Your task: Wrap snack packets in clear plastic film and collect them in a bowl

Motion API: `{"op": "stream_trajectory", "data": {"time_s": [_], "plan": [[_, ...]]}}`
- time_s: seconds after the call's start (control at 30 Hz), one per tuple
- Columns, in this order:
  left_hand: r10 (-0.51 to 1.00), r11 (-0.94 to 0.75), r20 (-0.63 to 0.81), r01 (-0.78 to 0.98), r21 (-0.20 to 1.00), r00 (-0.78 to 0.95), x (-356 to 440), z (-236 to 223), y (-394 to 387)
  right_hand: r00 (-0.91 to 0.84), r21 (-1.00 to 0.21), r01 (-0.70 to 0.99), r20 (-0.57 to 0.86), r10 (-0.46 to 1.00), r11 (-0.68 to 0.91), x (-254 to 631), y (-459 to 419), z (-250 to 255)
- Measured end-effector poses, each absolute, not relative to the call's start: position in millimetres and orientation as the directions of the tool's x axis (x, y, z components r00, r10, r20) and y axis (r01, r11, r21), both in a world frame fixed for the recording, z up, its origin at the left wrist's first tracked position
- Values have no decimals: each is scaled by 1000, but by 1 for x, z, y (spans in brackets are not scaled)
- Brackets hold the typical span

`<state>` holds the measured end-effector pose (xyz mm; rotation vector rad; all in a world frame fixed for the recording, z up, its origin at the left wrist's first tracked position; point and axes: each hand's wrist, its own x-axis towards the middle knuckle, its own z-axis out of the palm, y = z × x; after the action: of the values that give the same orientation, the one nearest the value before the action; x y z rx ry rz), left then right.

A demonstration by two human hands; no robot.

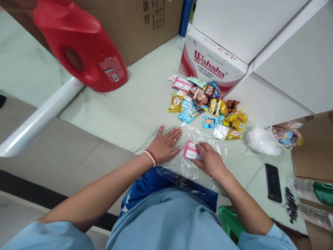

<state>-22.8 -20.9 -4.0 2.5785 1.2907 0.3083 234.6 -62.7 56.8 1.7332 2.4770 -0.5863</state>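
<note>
A clear plastic bag point(179, 168) lies spread at the table's front edge, partly hanging over it. My left hand point(165, 145) rests flat on its left part, fingers stretched out. With my right hand point(212, 160) I grip a pink and white snack packet point(190, 150) by its right side, over the bag. Part of the packet is hidden under my fingers. Just beyond my hands is a pile of small wrapped snacks, among them a brown packet point(200, 96), a yellow packet point(175, 103) and a blue packet point(209, 122).
A white and red water carton point(210, 64) stands behind the snacks. At left are a red jug point(85, 52) and a plastic roll point(43, 116). A crumpled plastic bag point(264, 140), a black phone point(273, 183) and plastic bottles point(316, 191) lie at right.
</note>
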Motion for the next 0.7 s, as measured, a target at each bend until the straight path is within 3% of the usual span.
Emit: {"op": "stream_trajectory", "data": {"time_s": [0.23,0.33,0.53,0.7], "plan": [[813,-567,74,755,329,578,-22,-5,-21,-379,-361,892,-273,884,271,253,-67,55],[811,-571,94,749,336,577,-23,-6,-22,-427,-367,864,-174,888,344,248,-26,75],[813,-568,98,746,346,574,-24,-6,-21,-430,-9,902,92,898,433,182,134,96],[817,-561,80,756,337,571,-24,-5,-21,-431,47,902,11,902,430,129,228,71]]}}
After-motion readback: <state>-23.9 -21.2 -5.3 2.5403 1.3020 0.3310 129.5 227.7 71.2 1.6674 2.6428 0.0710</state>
